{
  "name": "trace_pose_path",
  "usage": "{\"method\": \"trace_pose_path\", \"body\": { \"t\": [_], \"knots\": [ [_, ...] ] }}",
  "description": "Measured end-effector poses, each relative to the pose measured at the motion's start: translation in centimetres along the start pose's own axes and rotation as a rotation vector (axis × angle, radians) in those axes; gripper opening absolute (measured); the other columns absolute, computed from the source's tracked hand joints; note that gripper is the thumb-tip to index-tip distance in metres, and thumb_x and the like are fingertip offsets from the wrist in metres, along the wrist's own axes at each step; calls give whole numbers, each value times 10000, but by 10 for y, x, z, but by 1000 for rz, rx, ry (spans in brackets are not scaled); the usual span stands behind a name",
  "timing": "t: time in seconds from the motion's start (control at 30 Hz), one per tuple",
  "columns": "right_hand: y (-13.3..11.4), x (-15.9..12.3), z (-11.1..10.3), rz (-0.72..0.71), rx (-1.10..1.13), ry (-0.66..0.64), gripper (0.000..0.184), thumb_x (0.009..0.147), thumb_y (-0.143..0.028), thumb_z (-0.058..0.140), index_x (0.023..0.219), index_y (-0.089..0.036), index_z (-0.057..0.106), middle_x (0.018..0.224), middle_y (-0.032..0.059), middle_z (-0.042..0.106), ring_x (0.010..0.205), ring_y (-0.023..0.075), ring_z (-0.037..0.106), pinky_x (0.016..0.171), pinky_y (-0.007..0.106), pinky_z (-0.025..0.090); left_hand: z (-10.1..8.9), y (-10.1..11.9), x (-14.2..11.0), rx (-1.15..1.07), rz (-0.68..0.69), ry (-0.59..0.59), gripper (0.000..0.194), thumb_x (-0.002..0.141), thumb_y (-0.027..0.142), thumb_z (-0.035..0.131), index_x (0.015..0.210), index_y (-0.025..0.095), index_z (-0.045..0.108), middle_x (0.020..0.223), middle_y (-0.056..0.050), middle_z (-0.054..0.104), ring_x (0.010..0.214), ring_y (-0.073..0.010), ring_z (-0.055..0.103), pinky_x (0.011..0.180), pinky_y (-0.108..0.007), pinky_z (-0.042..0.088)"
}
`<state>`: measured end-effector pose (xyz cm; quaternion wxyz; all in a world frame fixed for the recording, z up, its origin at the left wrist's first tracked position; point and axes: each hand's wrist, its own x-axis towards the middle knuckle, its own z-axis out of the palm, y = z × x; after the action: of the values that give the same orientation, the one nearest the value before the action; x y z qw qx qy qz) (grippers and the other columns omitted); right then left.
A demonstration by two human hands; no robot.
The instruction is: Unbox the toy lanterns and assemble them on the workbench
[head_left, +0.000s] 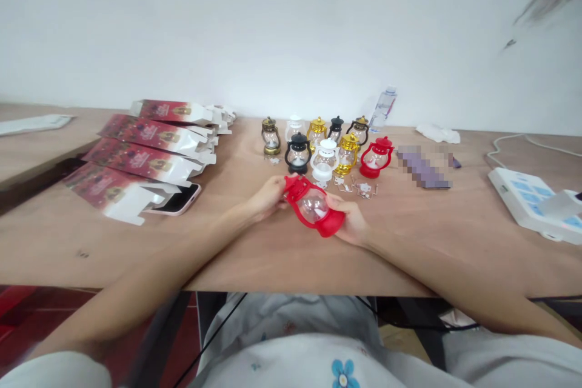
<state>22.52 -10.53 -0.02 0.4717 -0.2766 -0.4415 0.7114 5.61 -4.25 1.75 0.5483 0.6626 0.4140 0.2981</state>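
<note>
A small red lantern (313, 206) with a clear globe is held tilted above the table, its top to the left and its base to the lower right. My left hand (271, 197) pinches the lantern's top end. Around the base and back side, my right hand (349, 218) is closed, part of its fingers hidden behind the lantern. Just beyond stand a black lantern (298, 154), a white lantern (325, 160), a gold lantern (348, 154) and another red lantern (377, 157), all upright. Small wire and tag pieces (365, 189) lie in front of them.
Several red printed boxes (136, 157) with open flaps lie at the left, over a phone (179, 201). More lanterns, including a bronze lantern (271, 136), and a plastic bottle (384, 109) stand near the wall. To the right are a pixelated purple item (422, 167) and a power strip (527, 200).
</note>
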Motion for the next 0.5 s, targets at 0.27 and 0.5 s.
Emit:
{"method": "trace_pose_path", "body": {
  "t": [0.27, 0.5],
  "knots": [
    [5, 0, 1, -132, -279, -9, 511, 583, -381, 789, 1006, -237, 541, 977, 2, 635, 885, 166, 594, 818, 297, 473, -56, 59, -12, 244, 233, 111, 334, 821, 424, 484, 737, 123, 603, 534, 10, 488, 478, -71, 406, 481, -197, 329],
    [4, 4, -5, -312, -369, 68, 573, 573, -306, 804, 999, -260, 424, 1079, 5, 577, 1031, 173, 553, 922, 332, 439, -38, 127, -80, 860, 625, -446, 266, 875, 246, 459, 1047, 261, 663, 1056, -22, 665, 1033, -145, 564, 963, -294, 395]
  ]
}}
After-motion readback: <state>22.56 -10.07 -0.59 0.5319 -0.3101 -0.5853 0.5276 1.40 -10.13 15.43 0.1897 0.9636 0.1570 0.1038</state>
